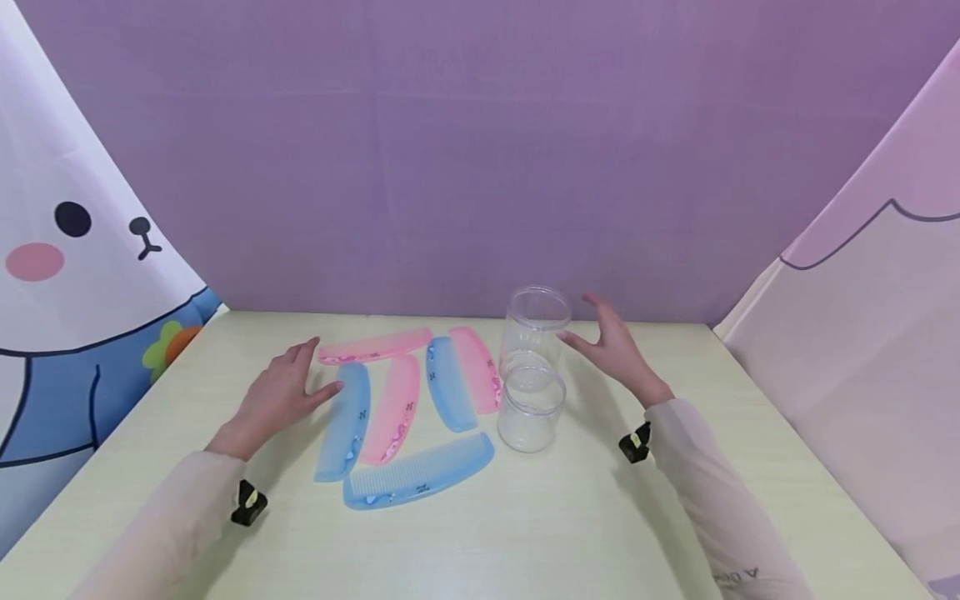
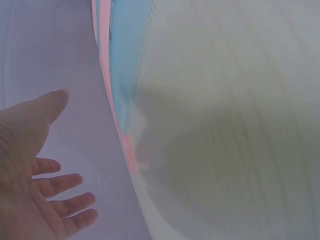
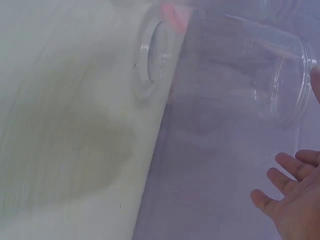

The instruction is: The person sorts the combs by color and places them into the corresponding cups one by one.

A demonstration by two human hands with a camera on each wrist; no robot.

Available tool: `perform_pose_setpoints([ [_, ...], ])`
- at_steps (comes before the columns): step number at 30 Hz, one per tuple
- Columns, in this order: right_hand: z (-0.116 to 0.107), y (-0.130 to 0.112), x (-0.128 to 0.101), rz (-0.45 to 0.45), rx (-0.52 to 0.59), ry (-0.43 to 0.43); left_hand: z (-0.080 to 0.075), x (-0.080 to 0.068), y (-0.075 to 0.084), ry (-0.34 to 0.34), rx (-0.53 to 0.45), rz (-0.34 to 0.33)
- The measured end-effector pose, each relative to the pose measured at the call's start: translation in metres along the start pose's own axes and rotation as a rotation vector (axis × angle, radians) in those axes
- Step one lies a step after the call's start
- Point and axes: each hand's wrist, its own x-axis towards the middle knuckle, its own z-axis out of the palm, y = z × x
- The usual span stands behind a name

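My left hand [image 1: 277,396] is over the left side of the table, thumb and fingers spread, holding nothing. Its thumb tip is at the edge of the leftmost blue comb [image 1: 347,421] in the head view; I cannot tell whether they touch. Beyond the fingertips lies a pink comb [image 1: 375,346]. My right hand [image 1: 615,350], spread and holding nothing, is beside the rear clear plastic jar [image 1: 534,321]. Its thumb is near that jar's rim, contact unclear. A second clear jar [image 1: 528,425] stands in front. The right wrist view shows the rear jar [image 3: 240,70] beside the fingers.
Between the hands lie another pink comb [image 1: 392,408], a blue comb [image 1: 450,383] and a pink comb [image 1: 477,371]. One blue comb [image 1: 420,473] lies crosswise nearest me. The pale table [image 1: 525,533] meets a purple cloth wall [image 1: 465,167]. Printed cloths hang on both sides.
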Motion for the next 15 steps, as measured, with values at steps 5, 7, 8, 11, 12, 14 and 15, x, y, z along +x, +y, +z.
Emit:
perform_pose_setpoints([
  [5, 0.007, -0.002, 0.006, 0.023, 0.064, -0.003, 0.004, 0.005, 0.005, -0.039, -0.031, -0.008],
  [7, 0.01, -0.003, 0.007, 0.033, 0.088, -0.001, 0.006, 0.006, 0.006, -0.046, -0.045, -0.01],
  [8, 0.011, -0.003, 0.008, 0.037, 0.1, 0.001, 0.008, 0.007, 0.006, -0.05, -0.053, -0.012],
  [11, 0.015, -0.003, 0.01, 0.051, 0.143, 0.003, 0.012, 0.01, 0.007, -0.068, -0.075, -0.023],
  [12, 0.016, -0.004, 0.01, 0.055, 0.158, 0.002, 0.014, 0.01, 0.008, -0.075, -0.082, -0.027],
  [14, 0.019, -0.004, 0.011, 0.054, 0.191, -0.002, 0.017, 0.011, 0.009, -0.087, -0.093, -0.032],
  [15, 0.02, -0.004, 0.011, 0.055, 0.205, -0.005, 0.018, 0.012, 0.009, -0.089, -0.095, -0.031],
])
